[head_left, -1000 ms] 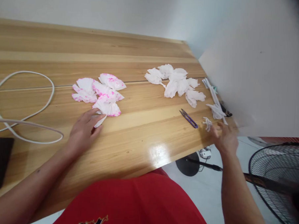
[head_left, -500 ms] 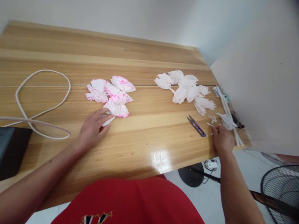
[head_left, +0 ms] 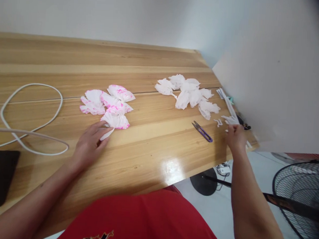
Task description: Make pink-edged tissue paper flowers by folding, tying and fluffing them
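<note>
On the left of the table, my left hand (head_left: 91, 141) pinches the narrow white tail of a gathered tissue-paper piece with pink edges (head_left: 117, 120). Several more pink-tinted tissue-paper pieces (head_left: 93, 99) lie just beyond it. My right hand (head_left: 236, 137) is at the table's right edge, fingers closed by a small heap of white paper strips (head_left: 230, 119). What those fingers grip, if anything, is hidden. Purple-handled thread snips (head_left: 202, 132) lie to the left of that hand. Farther back, several plain white gathered tissue-paper pieces (head_left: 188, 94) form a cluster.
Long white strips (head_left: 229, 103) run along the right edge, beside a small dark object (head_left: 245, 125). A looped white cable (head_left: 61, 104) and a dark box-like device (head_left: 1, 176) occupy the left side. A black fan (head_left: 301, 192) stands on the floor at right.
My right hand has risen slightly onto the white strips, its fingers now bunched there. My left hand keeps its hold on the tissue paper. The whole view has shifted a little.
</note>
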A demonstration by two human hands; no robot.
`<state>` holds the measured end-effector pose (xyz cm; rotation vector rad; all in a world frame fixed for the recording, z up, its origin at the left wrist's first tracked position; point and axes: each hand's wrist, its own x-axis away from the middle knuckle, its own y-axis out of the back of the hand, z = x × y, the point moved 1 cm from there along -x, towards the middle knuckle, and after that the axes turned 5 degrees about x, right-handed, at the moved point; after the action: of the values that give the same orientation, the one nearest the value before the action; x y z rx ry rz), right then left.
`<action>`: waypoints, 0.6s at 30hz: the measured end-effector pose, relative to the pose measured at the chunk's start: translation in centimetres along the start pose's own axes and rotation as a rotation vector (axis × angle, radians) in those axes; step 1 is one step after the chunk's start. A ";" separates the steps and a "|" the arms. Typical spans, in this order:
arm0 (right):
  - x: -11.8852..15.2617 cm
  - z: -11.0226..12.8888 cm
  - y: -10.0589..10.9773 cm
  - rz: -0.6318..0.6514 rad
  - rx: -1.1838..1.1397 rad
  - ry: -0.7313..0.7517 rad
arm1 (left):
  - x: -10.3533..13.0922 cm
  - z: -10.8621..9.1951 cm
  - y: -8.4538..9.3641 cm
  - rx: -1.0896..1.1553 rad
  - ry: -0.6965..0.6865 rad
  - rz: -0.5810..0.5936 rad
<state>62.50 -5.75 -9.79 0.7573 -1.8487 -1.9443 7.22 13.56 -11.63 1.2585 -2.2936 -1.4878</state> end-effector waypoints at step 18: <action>10.5 6.2 4.0 0.159 -0.475 0.238 | -0.1 -0.3 -0.1 -0.001 0.002 -0.009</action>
<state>50.02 -7.35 -7.21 0.6314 -1.2034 -1.9776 7.50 13.45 -11.57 1.2713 -2.2888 -1.4890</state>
